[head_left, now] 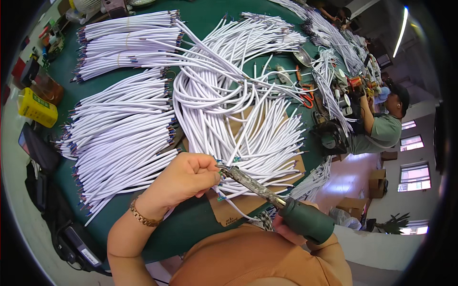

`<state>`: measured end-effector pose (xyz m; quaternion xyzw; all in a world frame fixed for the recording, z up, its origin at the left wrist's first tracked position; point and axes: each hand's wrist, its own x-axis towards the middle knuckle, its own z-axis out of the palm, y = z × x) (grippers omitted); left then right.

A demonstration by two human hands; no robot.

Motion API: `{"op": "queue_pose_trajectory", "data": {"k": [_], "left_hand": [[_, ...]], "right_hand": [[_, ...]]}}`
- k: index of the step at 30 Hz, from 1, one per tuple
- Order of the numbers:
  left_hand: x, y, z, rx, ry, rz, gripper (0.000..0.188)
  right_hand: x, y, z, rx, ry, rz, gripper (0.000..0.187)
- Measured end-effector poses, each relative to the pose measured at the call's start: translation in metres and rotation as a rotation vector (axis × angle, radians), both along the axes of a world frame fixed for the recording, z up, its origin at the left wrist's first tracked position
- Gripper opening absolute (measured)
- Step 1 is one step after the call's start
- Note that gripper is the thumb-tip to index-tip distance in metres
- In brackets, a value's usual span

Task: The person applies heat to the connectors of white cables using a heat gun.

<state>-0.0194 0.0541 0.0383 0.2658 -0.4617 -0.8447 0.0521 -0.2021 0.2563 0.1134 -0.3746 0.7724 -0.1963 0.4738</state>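
My left hand [193, 174] is closed in a pinch near the middle of the bench. Between its fingertips seems to be the end of a white cable; a short white length [168, 213] shows under my wrist. The green handle of a soldering iron [255, 186] is in my right hand [287, 232], whose fingers are wrapped round it and partly hidden. The iron points left, its tip right at my left fingertips. Just beyond lie loose white cables [267, 152], some with small green pieces [221, 196] at their ends, on brown cardboard [223, 209].
Stacks of white cables [124, 119] cover the left of the green table [167, 243]. At the left edge stand a yellow container [37, 107] and a brown jar [50, 88]. Orange-handled pliers [307, 97] lie at the right. Another person [384, 124] works beyond them.
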Motion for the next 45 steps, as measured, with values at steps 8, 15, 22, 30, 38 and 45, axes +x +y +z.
{"op": "queue_pose_trajectory", "data": {"k": [8,15,22,30,38,45], "left_hand": [[-0.005,0.013,-0.001,-0.055,-0.031,0.043,0.009],[-0.006,0.019,0.005,-0.317,-0.132,0.018,0.012],[-0.004,0.015,0.006,-0.360,-0.168,-0.042,0.014],[-0.004,0.015,0.007,-0.307,-0.164,-0.068,0.015],[-0.005,0.016,0.007,-0.301,-0.168,-0.040,0.013],[-0.006,0.018,0.009,-0.313,-0.155,-0.032,0.013]], "right_hand": [[-0.004,0.011,-0.007,0.435,-0.479,-0.578,0.009],[-0.018,0.042,-0.036,-0.191,0.088,0.343,0.007],[-0.020,0.055,-0.065,-0.375,-0.051,0.341,0.010],[-0.009,0.050,-0.066,-0.603,0.051,0.327,0.011],[0.000,0.032,-0.040,-0.439,-0.036,0.237,0.011],[-0.006,0.049,-0.057,-0.555,0.136,0.312,0.011]]}}
